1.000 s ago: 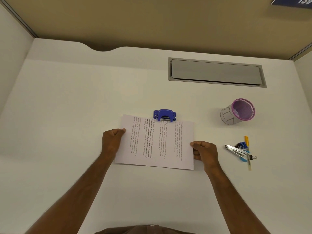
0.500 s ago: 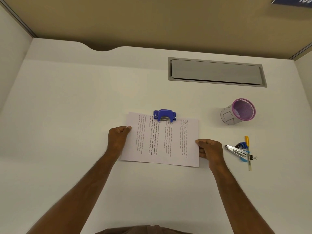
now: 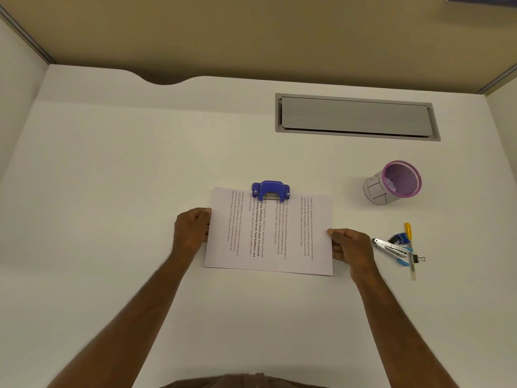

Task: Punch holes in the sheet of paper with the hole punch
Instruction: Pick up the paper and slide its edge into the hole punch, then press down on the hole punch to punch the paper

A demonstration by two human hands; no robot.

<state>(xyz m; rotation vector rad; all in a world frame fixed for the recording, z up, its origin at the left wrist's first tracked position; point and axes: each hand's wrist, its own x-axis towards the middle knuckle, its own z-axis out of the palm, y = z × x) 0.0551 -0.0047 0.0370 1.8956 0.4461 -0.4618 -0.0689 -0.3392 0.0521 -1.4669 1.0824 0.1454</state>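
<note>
A printed sheet of paper (image 3: 279,236) lies flat on the white desk, its text running sideways. Its far edge is slid into the mouth of a small blue hole punch (image 3: 270,189), near the middle of that edge. My left hand (image 3: 191,229) pinches the sheet's left edge with curled fingers. Over on the other side, my right hand (image 3: 349,247) pinches the right edge. Neither hand touches the punch.
A purple mesh pen cup (image 3: 394,182) stands at the right. Nearer, a stapler (image 3: 390,249), a yellow-handled tool (image 3: 409,233) and a binder clip (image 3: 417,258) lie in a cluster. A grey cable hatch (image 3: 355,117) is set into the desk's far side.
Both hands have slid the sheet away from me and slightly to the right, so its far edge has gone into the hole punch's mouth. The punch has stayed in place.
</note>
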